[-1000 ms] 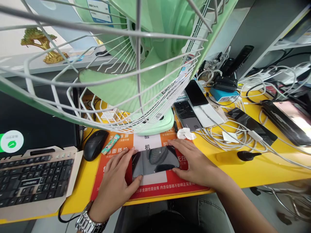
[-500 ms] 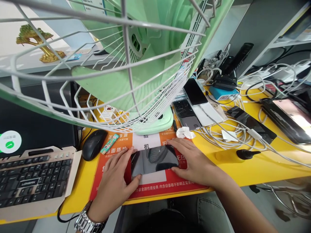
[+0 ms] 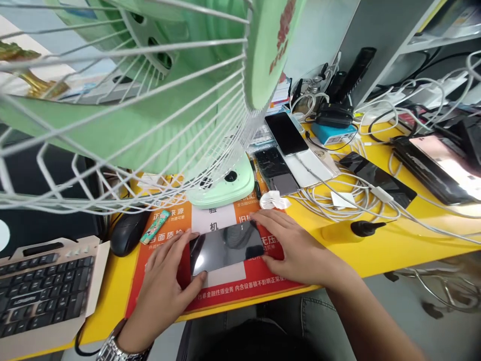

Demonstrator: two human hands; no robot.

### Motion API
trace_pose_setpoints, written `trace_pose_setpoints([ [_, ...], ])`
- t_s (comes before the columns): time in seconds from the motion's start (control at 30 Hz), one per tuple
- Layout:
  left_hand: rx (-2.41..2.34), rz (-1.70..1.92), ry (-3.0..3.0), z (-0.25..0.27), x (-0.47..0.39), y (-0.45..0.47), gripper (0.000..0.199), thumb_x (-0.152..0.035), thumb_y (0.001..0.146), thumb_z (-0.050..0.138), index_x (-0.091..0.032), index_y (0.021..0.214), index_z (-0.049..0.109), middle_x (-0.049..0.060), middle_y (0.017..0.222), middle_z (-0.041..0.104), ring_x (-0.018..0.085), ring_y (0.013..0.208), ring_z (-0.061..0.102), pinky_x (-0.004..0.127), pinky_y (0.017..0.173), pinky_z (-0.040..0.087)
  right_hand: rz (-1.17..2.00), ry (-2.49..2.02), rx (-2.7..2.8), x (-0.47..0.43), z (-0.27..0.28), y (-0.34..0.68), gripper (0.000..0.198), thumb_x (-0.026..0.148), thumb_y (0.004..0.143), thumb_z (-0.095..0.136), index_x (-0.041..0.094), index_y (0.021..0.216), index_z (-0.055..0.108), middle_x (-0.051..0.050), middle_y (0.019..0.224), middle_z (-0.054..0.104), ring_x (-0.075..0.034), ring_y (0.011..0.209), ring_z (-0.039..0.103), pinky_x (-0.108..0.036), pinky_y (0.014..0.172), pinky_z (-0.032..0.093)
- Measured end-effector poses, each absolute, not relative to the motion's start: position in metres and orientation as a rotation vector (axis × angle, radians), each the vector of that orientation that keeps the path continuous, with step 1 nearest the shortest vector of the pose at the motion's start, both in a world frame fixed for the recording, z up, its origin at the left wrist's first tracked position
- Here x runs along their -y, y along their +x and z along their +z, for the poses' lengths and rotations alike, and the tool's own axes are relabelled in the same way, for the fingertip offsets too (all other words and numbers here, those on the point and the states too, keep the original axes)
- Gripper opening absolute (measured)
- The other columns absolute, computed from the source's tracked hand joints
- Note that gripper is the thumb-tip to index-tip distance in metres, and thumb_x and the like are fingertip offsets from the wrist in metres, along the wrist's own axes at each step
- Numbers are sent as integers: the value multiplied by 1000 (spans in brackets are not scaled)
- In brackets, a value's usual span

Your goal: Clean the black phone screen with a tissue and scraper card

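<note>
A dark, glossy smartphone (image 3: 227,245) lies screen up on a red and orange printed mat (image 3: 141,273), slightly tilted across it. At its left end my left hand (image 3: 169,273) has it between thumb and fingers. My right hand (image 3: 291,245) grips the opposite end the same way, with the thumb on the near edge and the fingers on the far edge. A small green packet (image 3: 155,225) lies beyond my left hand. Past my right fingertips sits a crumpled white tissue (image 3: 273,200).
A green fan base (image 3: 225,188) stands behind the mat, its wire cage overhanging the left side. A mouse (image 3: 128,233) and keyboard (image 3: 45,293) are at left. To the right are a yellow bottle (image 3: 340,232), tangled white cables (image 3: 323,205) and several phones, one black (image 3: 286,133).
The view has swung a little to the right, so the desk items appear farther left. The fan cage looks larger and shows more of its side. Both hands stay on the smartphone.
</note>
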State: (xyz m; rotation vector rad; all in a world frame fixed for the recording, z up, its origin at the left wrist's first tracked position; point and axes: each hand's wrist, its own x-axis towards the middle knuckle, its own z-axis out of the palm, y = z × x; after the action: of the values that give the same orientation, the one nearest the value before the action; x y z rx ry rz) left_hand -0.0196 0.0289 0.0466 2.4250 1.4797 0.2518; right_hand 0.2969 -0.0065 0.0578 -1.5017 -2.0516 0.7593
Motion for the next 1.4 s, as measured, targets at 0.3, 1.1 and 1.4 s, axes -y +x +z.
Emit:
trace_pose_setpoints([
  [0.3, -1487, 260, 2378, 51, -29, -17, 73, -46, 91, 54, -38, 153, 17, 3, 147, 52, 32, 139, 40, 60, 114, 29, 762, -1450, 2020, 8, 55, 300, 79, 11, 74, 56, 26, 150, 40, -6, 151, 47, -26, 143, 39, -48, 122, 31],
  [1.1, -1496, 265, 2357, 56, -26, -10, 69, -35, 93, 53, -37, 153, 20, 5, 147, 52, 36, 141, 38, 66, 114, 29, 677, -1422, 1992, 7, 51, 297, 71, 19, 78, 60, 25, 147, 44, -8, 145, 53, -28, 139, 44, -47, 116, 39],
  [1.4, -1486, 245, 2373, 55, -27, -13, 77, -38, 91, 56, -34, 155, 13, 6, 148, 52, 33, 141, 39, 63, 115, 29, 585, -1496, 2079, 6, 54, 290, 68, 27, 78, 64, 23, 144, 47, -7, 144, 54, -28, 137, 45, -47, 115, 39],
])
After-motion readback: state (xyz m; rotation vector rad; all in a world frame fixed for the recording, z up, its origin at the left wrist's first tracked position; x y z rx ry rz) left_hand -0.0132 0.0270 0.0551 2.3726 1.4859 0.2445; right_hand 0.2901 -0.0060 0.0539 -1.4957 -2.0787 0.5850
